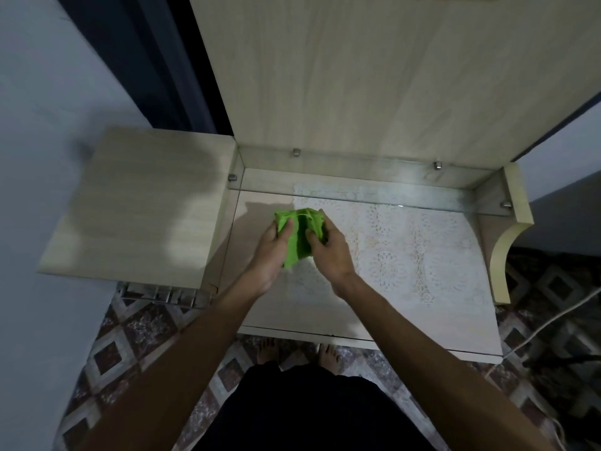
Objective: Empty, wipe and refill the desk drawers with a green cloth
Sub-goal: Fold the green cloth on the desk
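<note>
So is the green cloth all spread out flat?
No, the green cloth is bunched up, gripped between the left hand and right hand above the desk.

Both forearms are bare, with no sleeves showing; the hands (300,245) wear nothing. Dark black clothing (312,408) covers the lower body. The feet (268,349) are bare.
</note>
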